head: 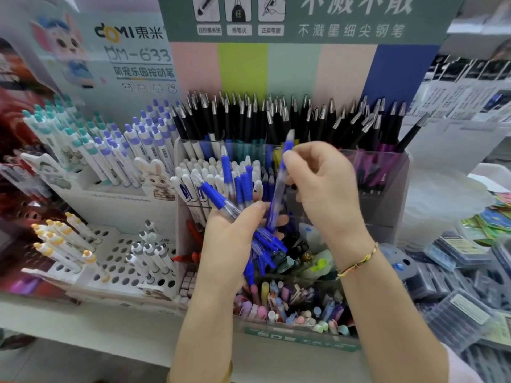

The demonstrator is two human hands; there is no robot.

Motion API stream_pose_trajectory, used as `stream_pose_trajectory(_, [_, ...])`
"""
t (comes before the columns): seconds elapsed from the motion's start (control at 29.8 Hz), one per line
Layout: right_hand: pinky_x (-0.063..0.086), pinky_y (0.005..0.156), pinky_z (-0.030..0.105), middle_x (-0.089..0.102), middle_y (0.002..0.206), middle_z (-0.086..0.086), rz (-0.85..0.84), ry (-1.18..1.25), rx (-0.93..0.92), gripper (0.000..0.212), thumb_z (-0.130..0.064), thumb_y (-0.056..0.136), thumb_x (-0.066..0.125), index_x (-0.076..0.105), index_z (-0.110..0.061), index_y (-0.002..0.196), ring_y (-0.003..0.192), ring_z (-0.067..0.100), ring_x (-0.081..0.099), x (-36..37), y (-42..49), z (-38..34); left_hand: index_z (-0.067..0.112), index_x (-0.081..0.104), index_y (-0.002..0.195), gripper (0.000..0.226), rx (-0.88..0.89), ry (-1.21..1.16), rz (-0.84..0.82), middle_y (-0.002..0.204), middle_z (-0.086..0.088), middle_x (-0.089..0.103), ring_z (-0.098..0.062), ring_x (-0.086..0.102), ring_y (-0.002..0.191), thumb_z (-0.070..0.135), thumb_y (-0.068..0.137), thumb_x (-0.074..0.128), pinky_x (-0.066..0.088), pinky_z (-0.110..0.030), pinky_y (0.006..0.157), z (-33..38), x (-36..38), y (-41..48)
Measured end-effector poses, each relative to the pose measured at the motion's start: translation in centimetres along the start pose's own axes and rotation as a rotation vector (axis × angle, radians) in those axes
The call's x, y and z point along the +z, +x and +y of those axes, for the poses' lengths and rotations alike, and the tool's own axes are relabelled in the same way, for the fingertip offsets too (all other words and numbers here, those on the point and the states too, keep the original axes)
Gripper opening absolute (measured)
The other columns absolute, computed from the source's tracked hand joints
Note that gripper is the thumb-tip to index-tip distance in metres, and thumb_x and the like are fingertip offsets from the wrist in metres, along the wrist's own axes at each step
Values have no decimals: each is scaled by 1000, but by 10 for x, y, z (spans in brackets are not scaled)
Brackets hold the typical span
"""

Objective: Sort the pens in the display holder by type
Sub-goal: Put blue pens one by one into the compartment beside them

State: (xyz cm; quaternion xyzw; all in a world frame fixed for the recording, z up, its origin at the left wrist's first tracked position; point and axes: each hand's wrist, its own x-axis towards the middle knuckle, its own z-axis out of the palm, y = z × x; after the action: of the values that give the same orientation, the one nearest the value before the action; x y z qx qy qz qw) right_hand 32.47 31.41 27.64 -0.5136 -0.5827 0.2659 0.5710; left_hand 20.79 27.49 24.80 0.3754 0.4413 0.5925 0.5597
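A white, smooth shelf [83, 324] carries a clear plastic display holder [392, 189] split into stepped compartments. Its nearest compartment is crowded with pastel, round-capped pens [290, 308]. Just above it the left hand [229, 244] has its fingers curled round a fanned bundle of blue pens with translucent barrels and ribbed rubber grips [266, 239]. The right hand [326, 189], with a braided bracelet [359, 261] at the wrist, pinches a single translucent blue pen [278, 189] near its top, holding it almost upright beside the bundle. To the left stands a white perforated plastic rack [119, 261]. Farther back, glossy black pens with silver conical tips [276, 117] fill the holder's rear row, before a matte card backboard striped in pastel colours [290, 70].
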Motion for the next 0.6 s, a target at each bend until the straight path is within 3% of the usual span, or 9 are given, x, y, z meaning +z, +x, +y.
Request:
stream_pose_trajectory(0.07, [42,59,17,59,71,-9,165,10,-38,8,-16,91,55,57,-17,83,62,2,54,-4,3,-2,8,56,93,9,21,34,44,75,-7,74,-23,73,72,1,93,52,59,-33,58,-1,-1,0])
stream_pose_trajectory(0.17, [44,65,20,52,72,-14,297,-200,-173,7,-18,91,54,53,-16,85,68,5,54,-7,4,-2,10,56,93,10,83,97,120,71,-3,71,-19,71,65,1,93,52,56,-31,59,-4,-5,2])
stream_pose_trajectory(0.37, [50,68,37,61,82,-2,308,-390,-240,16,-24,91,54,60,-10,93,71,15,57,-1,0,12,14,60,83,16,93,80,112,67,-2,69,-15,65,60,0,91,55,53,-24,56,-2,-3,-3])
stream_pose_trajectory(0.5, [49,66,33,62,82,-2,334,-421,-268,15,-23,90,56,61,-9,92,71,15,57,-1,2,11,18,63,77,24,89,72,107,64,-2,69,-14,65,59,1,91,55,54,-25,56,-1,-3,-4])
stream_pose_trajectory(0.6, [45,64,31,64,82,1,253,-501,-215,14,-23,91,58,61,-10,92,72,18,59,1,0,15,20,66,76,26,81,77,86,65,-2,70,-14,65,60,1,91,55,55,-26,58,-1,-1,-5])
